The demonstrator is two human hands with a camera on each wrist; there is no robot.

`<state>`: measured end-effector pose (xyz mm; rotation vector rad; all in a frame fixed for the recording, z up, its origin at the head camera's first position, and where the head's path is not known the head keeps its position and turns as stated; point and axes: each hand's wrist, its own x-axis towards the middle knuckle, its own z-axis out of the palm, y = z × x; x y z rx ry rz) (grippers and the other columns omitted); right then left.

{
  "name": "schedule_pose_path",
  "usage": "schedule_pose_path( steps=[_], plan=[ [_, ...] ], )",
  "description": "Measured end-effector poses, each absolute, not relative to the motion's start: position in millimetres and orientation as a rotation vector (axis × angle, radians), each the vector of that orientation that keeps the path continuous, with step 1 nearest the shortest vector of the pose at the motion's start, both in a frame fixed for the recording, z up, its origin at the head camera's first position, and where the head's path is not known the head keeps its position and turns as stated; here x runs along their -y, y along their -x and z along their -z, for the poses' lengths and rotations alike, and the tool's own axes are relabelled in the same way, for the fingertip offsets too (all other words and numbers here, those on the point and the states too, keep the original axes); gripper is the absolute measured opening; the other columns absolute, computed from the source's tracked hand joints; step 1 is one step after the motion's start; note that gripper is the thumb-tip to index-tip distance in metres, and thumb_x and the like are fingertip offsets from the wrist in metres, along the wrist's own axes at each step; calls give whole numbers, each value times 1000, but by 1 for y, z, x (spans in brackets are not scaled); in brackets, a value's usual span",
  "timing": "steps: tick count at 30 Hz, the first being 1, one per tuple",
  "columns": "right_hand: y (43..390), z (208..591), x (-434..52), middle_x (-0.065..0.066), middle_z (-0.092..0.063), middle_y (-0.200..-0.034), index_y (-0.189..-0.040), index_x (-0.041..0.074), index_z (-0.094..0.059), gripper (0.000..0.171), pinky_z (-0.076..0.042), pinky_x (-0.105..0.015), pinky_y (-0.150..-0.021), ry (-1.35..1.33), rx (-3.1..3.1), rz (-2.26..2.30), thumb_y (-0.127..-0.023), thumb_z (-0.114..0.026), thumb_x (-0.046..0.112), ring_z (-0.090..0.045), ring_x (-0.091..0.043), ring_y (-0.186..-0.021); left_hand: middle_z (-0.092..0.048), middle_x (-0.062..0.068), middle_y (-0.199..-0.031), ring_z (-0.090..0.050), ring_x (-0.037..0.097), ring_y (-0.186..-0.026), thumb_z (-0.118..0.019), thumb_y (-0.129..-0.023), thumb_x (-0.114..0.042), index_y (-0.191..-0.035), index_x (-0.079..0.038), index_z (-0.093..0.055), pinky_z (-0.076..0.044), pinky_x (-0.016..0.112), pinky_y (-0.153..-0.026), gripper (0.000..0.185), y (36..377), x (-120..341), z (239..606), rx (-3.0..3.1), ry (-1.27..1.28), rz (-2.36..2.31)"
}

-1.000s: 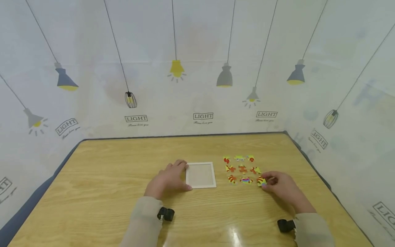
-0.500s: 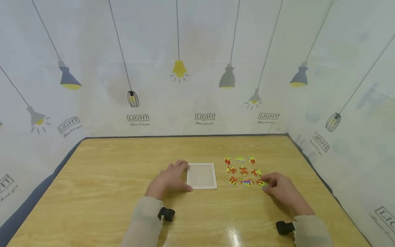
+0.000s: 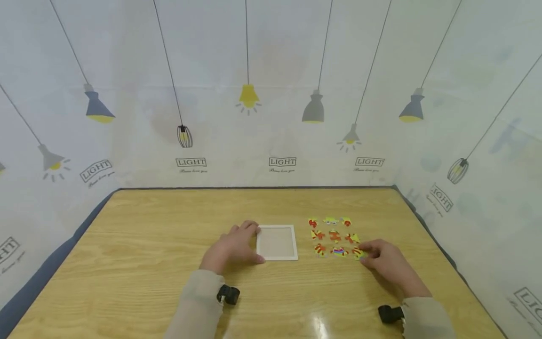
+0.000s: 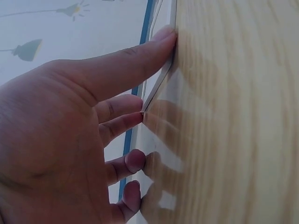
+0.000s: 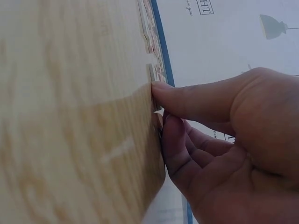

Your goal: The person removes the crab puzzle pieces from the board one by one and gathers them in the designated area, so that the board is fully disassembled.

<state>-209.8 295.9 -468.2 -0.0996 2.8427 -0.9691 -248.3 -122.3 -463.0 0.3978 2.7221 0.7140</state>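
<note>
A square white puzzle frame [image 3: 295, 242] with a pale inside lies flat on the table. My left hand [image 3: 234, 246] holds it by its left side, thumb on the near corner and fingers at the far corner; in the left wrist view the thumb [image 4: 163, 35] presses the frame's edge. To the right, colourful jigsaw pieces [image 3: 334, 235] lie spaced out in three rows of three. My right hand [image 3: 387, 259] pinches the near right jigsaw piece [image 3: 357, 252], yellow with red stripes, between thumb and forefinger, low at the tabletop. Its other fingers are curled in behind.
The wooden table [image 3: 148, 254] has a dark edge along the back and sides. Behind it stands a pale wall cloth [image 3: 220, 117] printed with lamps. A black wrist camera [image 3: 228, 294] sits on the left sleeve, another camera [image 3: 390, 314] on the right.
The near right piece, tilted up in my right hand a second ago, now lies flat in line with its row. My left hand stays on the frame. The head view has shifted slightly.
</note>
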Motion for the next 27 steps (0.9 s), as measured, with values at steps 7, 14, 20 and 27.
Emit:
schedule_pose_path(
  steps=[7, 14, 20, 27],
  plan=[
    [207, 468, -294, -20, -69, -118, -131, -4, -70, 41, -53, -35, -79, 66, -2844, 992, -95, -78, 13, -63, -25, -99, -31, 6, -176, -27, 47, -161, -89, -85, -44, -159, -13, -47, -24, 79, -123, 90, 249, 124, 460, -2685, -404, -710],
    [205, 460, -288, -27, -65, -133, -134, -5, -68, 45, -60, -45, -86, 106, -2857, 998, -96, -78, 16, -67, -34, -109, -29, 8, -176, -25, 51, -161, -91, -84, -43, -159, -10, -46, -24, 79, -123, 94, 249, 128, 457, -2680, -416, -724],
    [208, 452, -262, -27, -61, -139, -136, -4, -68, 42, -61, -40, -80, 209, -2884, 972, -100, -74, 16, -69, -31, -105, -32, 9, -175, -29, 50, -159, -91, -83, -43, -158, -10, -48, -28, 79, -122, 93, 250, 130, 461, -2693, -420, -718],
    [214, 432, -206, -32, -41, -162, -155, 0, -51, 58, -45, -70, -115, 356, -2902, 873, -108, -64, 32, -45, -57, -145, -29, 9, -176, -30, 51, -159, -92, -83, -41, -161, -10, -45, -28, 80, -120, 96, 247, 135, 461, -2694, -416, -721]
  ],
)
